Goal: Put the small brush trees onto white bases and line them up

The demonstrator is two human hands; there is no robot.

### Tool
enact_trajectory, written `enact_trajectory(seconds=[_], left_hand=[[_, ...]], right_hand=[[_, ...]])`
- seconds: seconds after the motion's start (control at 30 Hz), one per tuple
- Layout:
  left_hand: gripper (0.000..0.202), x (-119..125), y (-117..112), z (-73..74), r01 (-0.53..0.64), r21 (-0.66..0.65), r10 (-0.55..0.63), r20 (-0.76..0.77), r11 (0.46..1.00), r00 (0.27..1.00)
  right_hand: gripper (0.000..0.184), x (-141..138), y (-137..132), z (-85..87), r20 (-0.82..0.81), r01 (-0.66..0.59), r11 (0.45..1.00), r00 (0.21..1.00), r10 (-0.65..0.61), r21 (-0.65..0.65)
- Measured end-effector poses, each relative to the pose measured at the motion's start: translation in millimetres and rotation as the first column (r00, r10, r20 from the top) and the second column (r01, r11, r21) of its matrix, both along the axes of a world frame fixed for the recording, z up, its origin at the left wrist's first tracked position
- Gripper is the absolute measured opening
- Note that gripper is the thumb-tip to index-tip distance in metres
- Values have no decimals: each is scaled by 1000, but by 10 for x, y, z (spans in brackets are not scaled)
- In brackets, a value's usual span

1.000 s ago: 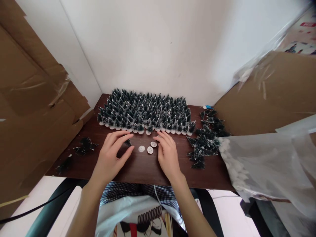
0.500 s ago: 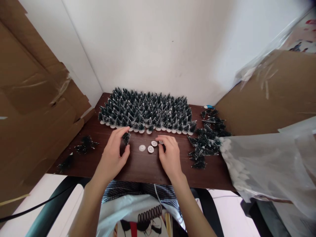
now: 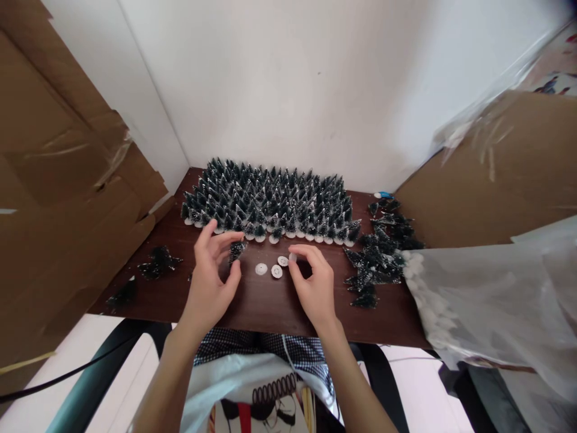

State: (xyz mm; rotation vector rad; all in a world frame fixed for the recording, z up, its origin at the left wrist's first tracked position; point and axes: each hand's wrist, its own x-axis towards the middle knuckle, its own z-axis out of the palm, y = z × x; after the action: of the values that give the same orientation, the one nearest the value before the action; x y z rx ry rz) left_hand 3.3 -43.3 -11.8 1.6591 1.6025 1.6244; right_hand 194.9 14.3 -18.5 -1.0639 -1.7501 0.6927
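Observation:
My left hand [image 3: 210, 281] has a small snow-tipped bottle-brush tree [image 3: 236, 250] between thumb and fingers, tilted just above the table. With thumb and index finger, my right hand [image 3: 316, 284] pinches a white round base [image 3: 293, 257] at its edge. Between the hands, more white round bases lie on the dark wooden table: one at the left [image 3: 261, 269], one nearest me [image 3: 276, 272] and one beside the pinched base [image 3: 282, 261]. Behind them stand rows of small trees [image 3: 270, 201] on white bases.
Loose trees lie in a pile [image 3: 378, 258] at the right and in a small group [image 3: 158, 262] at the left. A clear plastic bag [image 3: 478, 288] of white bases rests on the right table edge. Cardboard [image 3: 67, 168] walls the left; more cardboard [image 3: 505, 162] stands right.
My left hand has turned, its fingers lifting and spreading, and the tree has tilted over to the right. My right fingers have shifted, and the base in their pinch now shows more plainly.

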Motion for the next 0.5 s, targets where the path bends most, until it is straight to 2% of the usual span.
enact_trajectory(seconds=[0.1,0.23,0.37,0.5], left_hand=[[75,86,20,68,-41,52,29,221,998,975],[59,171,27,170,-77,45,53,401,996,914],[33,242,6,229,-26,-106,74,475,994,877],[26,301,11,215,-6,-204,103,470,979,876]], right_hand=[[19,-1,-7,-2,-96,-24,999,995,19,-48],[18,-8,-5,-24,-229,-29,988,973,-7,-155],[18,-14,2,-11,-419,-89,961,907,-31,-263],[17,-16,7,17,-569,-189,927,822,-31,-323]])
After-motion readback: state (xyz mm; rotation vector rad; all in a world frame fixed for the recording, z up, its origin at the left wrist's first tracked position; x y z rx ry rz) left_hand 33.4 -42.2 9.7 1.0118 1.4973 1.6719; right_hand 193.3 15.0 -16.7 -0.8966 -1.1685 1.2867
